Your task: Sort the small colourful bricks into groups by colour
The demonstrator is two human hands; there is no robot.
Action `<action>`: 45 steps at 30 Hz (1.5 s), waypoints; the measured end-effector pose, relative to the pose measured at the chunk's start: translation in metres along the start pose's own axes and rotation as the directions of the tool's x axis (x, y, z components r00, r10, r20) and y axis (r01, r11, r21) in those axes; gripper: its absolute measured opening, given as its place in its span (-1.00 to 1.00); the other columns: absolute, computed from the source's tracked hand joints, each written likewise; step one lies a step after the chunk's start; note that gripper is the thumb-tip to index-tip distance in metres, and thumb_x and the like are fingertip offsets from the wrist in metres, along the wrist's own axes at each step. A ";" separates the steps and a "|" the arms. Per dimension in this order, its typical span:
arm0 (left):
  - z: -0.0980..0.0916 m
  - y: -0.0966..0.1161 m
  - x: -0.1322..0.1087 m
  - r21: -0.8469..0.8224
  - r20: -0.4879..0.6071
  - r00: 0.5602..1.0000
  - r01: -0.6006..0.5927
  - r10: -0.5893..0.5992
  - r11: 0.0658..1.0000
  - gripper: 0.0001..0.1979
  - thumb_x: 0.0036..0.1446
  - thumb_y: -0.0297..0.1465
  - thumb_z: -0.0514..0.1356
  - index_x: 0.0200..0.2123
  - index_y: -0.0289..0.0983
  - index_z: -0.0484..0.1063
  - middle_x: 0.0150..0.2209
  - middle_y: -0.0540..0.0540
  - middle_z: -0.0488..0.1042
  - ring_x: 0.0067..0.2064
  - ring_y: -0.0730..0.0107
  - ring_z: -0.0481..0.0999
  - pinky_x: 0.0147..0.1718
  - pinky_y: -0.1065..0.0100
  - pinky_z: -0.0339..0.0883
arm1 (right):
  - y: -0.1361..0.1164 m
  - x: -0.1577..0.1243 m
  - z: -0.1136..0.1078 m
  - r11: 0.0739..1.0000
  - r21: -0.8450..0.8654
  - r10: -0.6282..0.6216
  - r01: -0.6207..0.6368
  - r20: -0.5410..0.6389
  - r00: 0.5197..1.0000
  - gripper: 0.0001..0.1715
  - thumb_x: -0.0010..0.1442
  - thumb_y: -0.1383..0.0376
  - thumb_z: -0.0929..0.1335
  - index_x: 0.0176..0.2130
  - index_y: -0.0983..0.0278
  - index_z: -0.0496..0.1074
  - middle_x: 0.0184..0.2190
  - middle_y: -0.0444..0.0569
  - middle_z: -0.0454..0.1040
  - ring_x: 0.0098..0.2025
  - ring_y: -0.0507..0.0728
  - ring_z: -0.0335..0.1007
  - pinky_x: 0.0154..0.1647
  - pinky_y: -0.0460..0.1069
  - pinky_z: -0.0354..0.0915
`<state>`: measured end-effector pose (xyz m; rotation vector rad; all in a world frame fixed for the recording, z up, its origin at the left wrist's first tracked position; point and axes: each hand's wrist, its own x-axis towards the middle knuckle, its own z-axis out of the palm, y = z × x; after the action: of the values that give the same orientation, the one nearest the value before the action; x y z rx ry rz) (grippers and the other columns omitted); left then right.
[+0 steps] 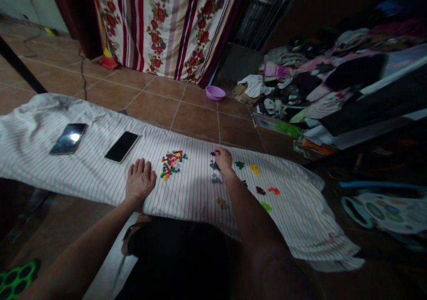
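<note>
My left hand (141, 179) lies flat on the striped cloth (193, 193), fingers stretched out, between a dark-screened phone (122, 147) and a mixed pile of small colored pieces (172, 163). Farther right, my right hand (223, 158) is closed with its fingertips together, beside a few dark blue pieces (212, 153); whatever it pinches is hidden. Below it sit dark grey pieces (213, 164), lighter grey pieces (216, 179) and tan pieces (221, 203). Beyond my right wrist are small clusters of green (239, 164), yellow (255, 170), dark brown (260, 190), orange (274, 191) and lime pieces (266, 206).
A second phone (69, 138) rests at the cloth's left. On the tiled floor beyond stands a purple basin (215, 93), before a floral curtain (160, 28). Heaped clothes (310, 77) fill the right side, with a light-colored plastic item (387, 211) nearer me.
</note>
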<state>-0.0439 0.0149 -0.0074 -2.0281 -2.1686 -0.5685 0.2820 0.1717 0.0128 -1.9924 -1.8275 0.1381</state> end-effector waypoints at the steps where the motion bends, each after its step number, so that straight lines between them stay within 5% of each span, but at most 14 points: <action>1: 0.000 0.000 0.000 0.003 0.000 1.000 0.003 -0.003 1.000 -0.51 0.23 -0.27 -0.06 0.11 -0.41 0.34 0.21 -0.42 0.31 0.30 -0.09 0.20 0.24 -0.04 0.03 | 0.000 0.002 0.001 1.000 -0.016 0.000 0.000 0.011 1.000 -0.63 0.19 0.46 0.22 -0.19 0.25 0.57 -0.18 0.04 0.56 -0.10 0.12 0.43 -0.04 -0.04 0.27; 15: 0.000 0.000 0.000 0.076 -0.011 1.000 -0.021 0.022 0.997 -0.52 0.25 -0.28 -0.07 0.11 -0.42 0.34 0.20 -0.41 0.33 0.27 -0.09 0.25 0.22 -0.02 0.06 | -0.003 0.002 0.004 0.996 -0.078 -0.026 0.036 0.128 0.991 -0.60 0.20 0.47 0.23 -0.13 0.23 0.58 -0.09 0.03 0.57 -0.03 0.13 0.48 0.01 -0.05 0.30; 24: 0.001 0.000 -0.001 0.076 -0.010 1.000 -0.013 0.014 0.997 -0.52 0.26 -0.28 -0.07 0.12 -0.42 0.34 0.21 -0.42 0.31 0.27 -0.09 0.24 0.23 -0.01 0.05 | -0.010 -0.005 0.004 0.992 -0.015 -0.123 0.124 0.026 0.992 -0.59 0.16 0.48 0.22 -0.14 0.30 0.57 -0.12 0.09 0.55 -0.05 0.16 0.44 0.03 -0.01 0.28; 45: 0.001 -0.001 0.000 0.020 -0.017 1.000 -0.009 0.009 1.000 -0.52 0.25 -0.29 -0.06 0.11 -0.44 0.34 0.21 -0.44 0.31 0.28 -0.11 0.23 0.22 -0.04 0.05 | -0.080 -0.094 0.046 0.823 0.395 -0.485 0.409 0.112 0.867 -0.76 0.21 0.40 0.31 -0.21 0.21 0.56 -0.25 -0.02 0.54 -0.17 0.11 0.45 -0.07 -0.02 0.33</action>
<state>-0.0447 0.0153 -0.0087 -2.0152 -2.1457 -0.5591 0.1802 0.0953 -0.0188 -1.2938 -2.1694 0.5137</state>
